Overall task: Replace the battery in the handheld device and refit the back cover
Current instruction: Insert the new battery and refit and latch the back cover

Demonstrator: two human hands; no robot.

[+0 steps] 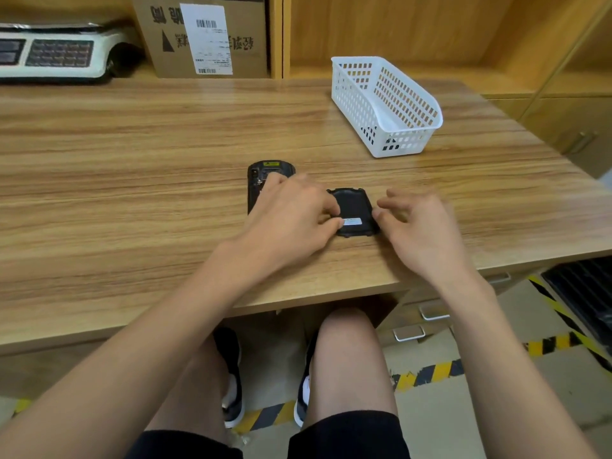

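Flatly, rounded matte-black back cover (353, 212)

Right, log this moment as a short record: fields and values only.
surface: wooden desk
device: black handheld device, lying back-up, partly hidden by the left hand
cover: black back cover, off the device, flat on the desk to its right
left hand: fingertips on the cover's left edge
right hand: right hand open at the cover's right edge, contact unclear
battery: not visible
basket: white basket, far right, contents unclear
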